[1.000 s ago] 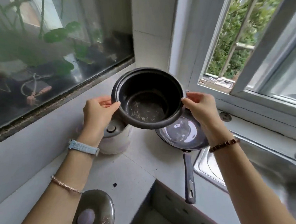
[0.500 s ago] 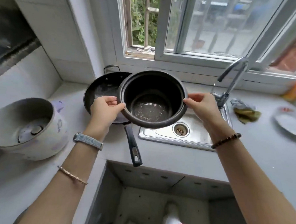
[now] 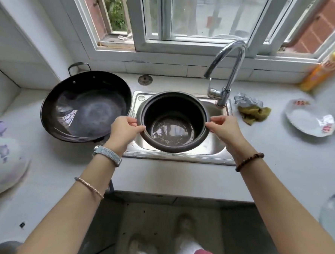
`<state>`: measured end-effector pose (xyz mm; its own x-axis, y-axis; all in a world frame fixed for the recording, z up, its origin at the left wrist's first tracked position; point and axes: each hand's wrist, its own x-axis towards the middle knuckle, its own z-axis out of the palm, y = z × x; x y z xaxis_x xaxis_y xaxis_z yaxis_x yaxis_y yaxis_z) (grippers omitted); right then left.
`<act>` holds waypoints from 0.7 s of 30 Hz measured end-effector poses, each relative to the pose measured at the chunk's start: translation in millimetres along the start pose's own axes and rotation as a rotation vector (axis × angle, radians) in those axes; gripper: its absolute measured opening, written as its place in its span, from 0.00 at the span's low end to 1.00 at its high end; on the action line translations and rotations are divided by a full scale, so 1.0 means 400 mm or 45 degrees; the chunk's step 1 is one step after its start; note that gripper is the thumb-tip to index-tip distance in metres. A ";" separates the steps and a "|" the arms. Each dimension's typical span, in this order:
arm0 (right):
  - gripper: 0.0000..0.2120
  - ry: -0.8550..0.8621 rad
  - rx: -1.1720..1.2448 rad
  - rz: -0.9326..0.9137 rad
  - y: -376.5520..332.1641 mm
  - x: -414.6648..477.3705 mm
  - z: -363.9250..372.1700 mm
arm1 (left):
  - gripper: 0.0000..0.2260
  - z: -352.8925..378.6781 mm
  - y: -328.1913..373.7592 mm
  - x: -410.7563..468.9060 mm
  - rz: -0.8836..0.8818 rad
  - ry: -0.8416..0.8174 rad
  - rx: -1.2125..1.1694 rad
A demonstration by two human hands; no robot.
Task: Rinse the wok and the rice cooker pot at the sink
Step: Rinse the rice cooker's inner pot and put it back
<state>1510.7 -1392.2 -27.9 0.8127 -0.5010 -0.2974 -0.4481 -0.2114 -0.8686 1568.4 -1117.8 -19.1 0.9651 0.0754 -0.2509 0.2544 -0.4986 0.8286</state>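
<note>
Grey counter [image 3: 159, 177], steel sink [image 3: 180, 157] set in. Pinching pot [image 3: 173, 109] at opposite rim edges, left hand [image 3: 123, 133] and right hand [image 3: 225, 128] clamped, low over basin. Wok [image 3: 85, 110] left of sink, on counter. Might slip from thin pinch once wet, or knock tap [image 3: 228, 81] just beyond.

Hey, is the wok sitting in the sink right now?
No, the wok rests on the counter just left of the sink.
</note>
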 end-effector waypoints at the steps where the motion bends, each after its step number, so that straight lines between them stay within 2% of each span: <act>1: 0.20 -0.021 -0.021 0.011 0.011 0.020 -0.006 | 0.20 0.020 0.001 0.005 -0.024 0.001 -0.007; 4: 0.20 -0.071 -0.040 0.029 0.036 0.071 -0.013 | 0.20 0.072 -0.001 0.023 -0.093 0.018 -0.012; 12: 0.05 -0.113 0.020 0.134 0.061 0.154 0.005 | 0.19 0.155 -0.020 0.083 -0.243 0.050 -0.035; 15: 0.10 -0.131 0.061 0.203 0.076 0.193 0.019 | 0.18 0.182 -0.026 0.121 -0.281 0.015 -0.042; 19: 0.08 -0.139 0.098 0.270 0.125 0.247 0.044 | 0.21 0.217 -0.048 0.184 -0.334 -0.085 -0.059; 21: 0.08 -0.126 0.149 0.321 0.147 0.272 0.060 | 0.20 0.237 -0.063 0.214 -0.356 -0.106 -0.075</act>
<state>1581.6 -1439.1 -120.7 0.7159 -0.4399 -0.5421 -0.5995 0.0106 -0.8003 1638.6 -1180.6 -108.9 0.8492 0.1304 -0.5118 0.5152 -0.4176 0.7485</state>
